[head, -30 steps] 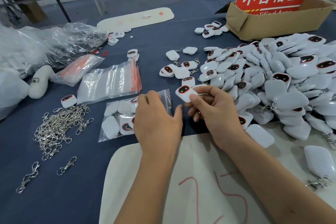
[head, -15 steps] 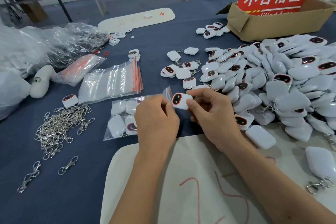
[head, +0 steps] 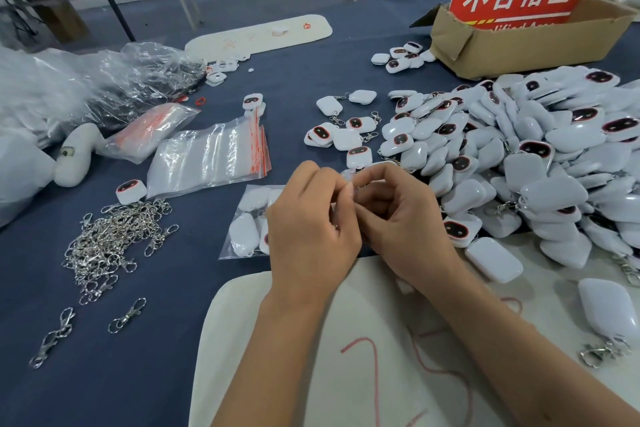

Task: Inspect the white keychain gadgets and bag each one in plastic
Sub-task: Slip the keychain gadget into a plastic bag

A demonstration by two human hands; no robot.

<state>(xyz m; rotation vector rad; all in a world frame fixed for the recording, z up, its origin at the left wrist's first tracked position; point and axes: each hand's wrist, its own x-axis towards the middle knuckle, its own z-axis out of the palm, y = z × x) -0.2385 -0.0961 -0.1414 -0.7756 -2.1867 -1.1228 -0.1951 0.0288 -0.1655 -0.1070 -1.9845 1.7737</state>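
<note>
White gadgets (head: 540, 163) heaped right; clear bag (head: 247, 222) holding several lies flat, centre.

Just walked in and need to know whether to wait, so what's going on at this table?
A person is packing white keychain gadgets. Both hands, left and right, are pinched together over something small between the fingertips; what it is can't be made out. Under the left hand lies a clear bag already holding gadgets. A big pile of loose gadgets waits on the right, with empty bags and metal clasps on the left.
</note>
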